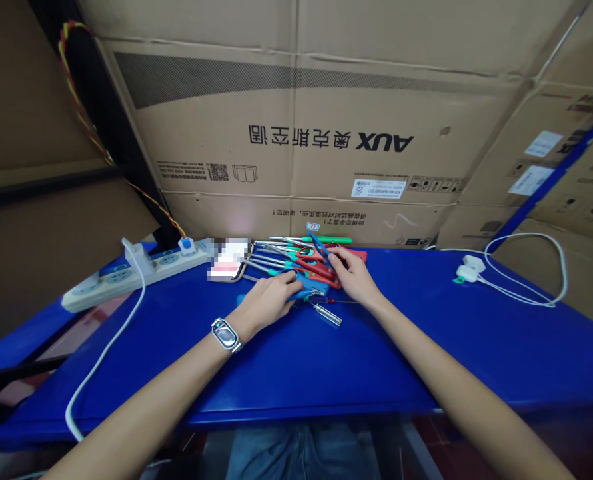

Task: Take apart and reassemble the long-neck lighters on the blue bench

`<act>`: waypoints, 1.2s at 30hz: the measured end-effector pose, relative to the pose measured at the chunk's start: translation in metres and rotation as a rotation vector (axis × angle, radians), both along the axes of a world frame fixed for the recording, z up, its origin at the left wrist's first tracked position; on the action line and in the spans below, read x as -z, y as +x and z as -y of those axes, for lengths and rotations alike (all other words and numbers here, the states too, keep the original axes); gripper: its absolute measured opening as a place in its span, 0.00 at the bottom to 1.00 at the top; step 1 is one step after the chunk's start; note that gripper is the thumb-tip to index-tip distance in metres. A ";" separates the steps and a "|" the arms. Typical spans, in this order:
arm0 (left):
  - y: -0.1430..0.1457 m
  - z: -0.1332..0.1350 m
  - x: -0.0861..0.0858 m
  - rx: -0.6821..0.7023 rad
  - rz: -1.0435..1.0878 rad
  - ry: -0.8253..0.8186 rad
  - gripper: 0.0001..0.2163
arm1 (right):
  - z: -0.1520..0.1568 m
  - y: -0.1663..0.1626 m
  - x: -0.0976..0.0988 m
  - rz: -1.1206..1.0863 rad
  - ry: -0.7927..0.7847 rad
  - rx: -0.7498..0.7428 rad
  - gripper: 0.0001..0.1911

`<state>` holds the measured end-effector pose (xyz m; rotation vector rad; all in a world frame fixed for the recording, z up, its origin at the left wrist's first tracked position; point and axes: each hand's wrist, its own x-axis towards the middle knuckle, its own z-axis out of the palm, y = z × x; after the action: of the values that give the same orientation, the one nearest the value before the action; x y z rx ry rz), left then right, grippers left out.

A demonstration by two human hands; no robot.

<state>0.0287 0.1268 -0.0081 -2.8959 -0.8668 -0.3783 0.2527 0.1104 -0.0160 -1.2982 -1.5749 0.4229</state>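
Observation:
My left hand point(272, 297), wearing a wristwatch point(225, 335), is closed with curled fingers at the blue tool point(307, 293) at the near side of a pile; its exact kind is hidden. My right hand point(354, 275) pinches a slim blue piece point(319, 245) that sticks up over the pile. Under and between the hands lie several long-stemmed lighters with silver stems and red bodies point(321, 268). At the back is a green-handled screwdriver point(334, 239). Just in front of the hands lies a clear-handled screwdriver point(329, 315).
A phone point(229, 260) lies left of the pile, beside a white power strip point(111, 281) with plugs and a cable point(119, 333). A white charger with a coiled cord point(471, 268) rests at the right. Cardboard point(296, 167) stands behind the blue table point(401, 387).

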 end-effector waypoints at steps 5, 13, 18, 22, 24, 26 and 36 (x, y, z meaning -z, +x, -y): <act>-0.006 -0.005 -0.002 0.027 0.083 -0.081 0.12 | 0.008 -0.004 -0.005 0.078 0.055 -0.106 0.14; -0.001 -0.003 -0.009 -0.090 0.788 -0.461 0.13 | 0.017 -0.019 -0.005 -0.151 -0.068 -0.213 0.15; 0.028 -0.002 -0.019 -0.121 1.333 -0.930 0.19 | 0.023 -0.040 0.001 -0.354 -0.064 -0.263 0.15; 0.059 -0.010 -0.024 -0.126 1.628 -1.025 0.18 | 0.028 -0.051 0.003 -0.264 0.004 -0.175 0.12; 0.074 -0.016 -0.023 -0.162 1.749 -0.998 0.16 | 0.031 -0.051 0.002 -0.225 0.021 -0.134 0.11; 0.086 -0.021 -0.022 -0.228 1.786 -0.992 0.13 | 0.033 -0.048 -0.001 -0.178 0.038 -0.101 0.10; 0.132 -0.024 -0.019 -0.095 1.567 -1.198 0.16 | 0.044 0.009 -0.013 0.096 0.088 0.027 0.19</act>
<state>0.1604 0.1507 0.0112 -2.6645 -1.6975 -3.2393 0.2613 0.0668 -0.0033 -1.2872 -1.6350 0.2753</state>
